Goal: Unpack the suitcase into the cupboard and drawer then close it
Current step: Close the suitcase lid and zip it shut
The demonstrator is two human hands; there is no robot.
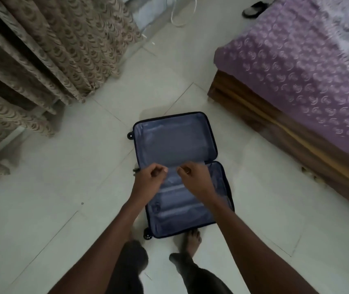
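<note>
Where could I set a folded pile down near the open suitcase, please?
Bare tiled floor lies between suitcase and curtains, and more between it and the bed. Its hinge is crowded: left hand and right hand hover there.

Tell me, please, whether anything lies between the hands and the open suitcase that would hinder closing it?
Nothing visible does. Both the left hand and right hand are over the hinge line of the suitcase, which lies open on the floor. Both halves show only lining, and nothing rests on the rims.
</note>
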